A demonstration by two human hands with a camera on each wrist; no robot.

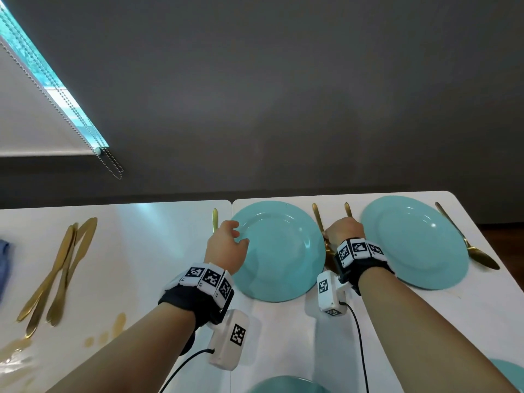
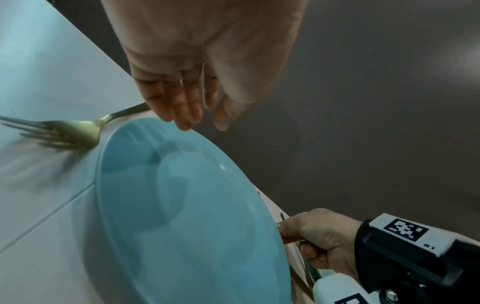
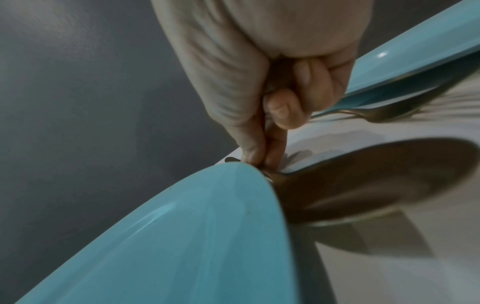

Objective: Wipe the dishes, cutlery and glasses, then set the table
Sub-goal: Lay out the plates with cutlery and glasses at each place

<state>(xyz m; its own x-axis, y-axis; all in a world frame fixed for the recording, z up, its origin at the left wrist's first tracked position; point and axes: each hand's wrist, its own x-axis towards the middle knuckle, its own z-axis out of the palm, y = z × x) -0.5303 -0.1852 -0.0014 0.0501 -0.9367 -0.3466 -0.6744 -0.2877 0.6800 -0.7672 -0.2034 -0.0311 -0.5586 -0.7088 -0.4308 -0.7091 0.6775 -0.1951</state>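
Two teal plates lie on the white table (image 1: 141,251). My left hand (image 1: 232,234) (image 2: 202,125) hovers open over the left rim of the middle plate (image 1: 280,251) (image 2: 182,205) (image 3: 182,236), holding nothing. A gold fork (image 1: 215,219) (image 2: 70,131) lies on the table just left of that plate. My right hand (image 1: 326,236) (image 3: 259,162) pinches the handle of a gold spoon (image 1: 318,217) (image 3: 363,181) at that plate's right edge. Another fork (image 1: 348,209) (image 3: 384,115) lies beside the right plate (image 1: 416,242) (image 3: 415,61).
Gold knives (image 1: 62,268) lie in a loose bunch at the left, with a blue cloth (image 1: 4,262) at the far left edge. A second spoon (image 1: 467,245) lies right of the right plate. Parts of two more teal plates (image 1: 286,385) (image 1: 510,373) show at the near edge.
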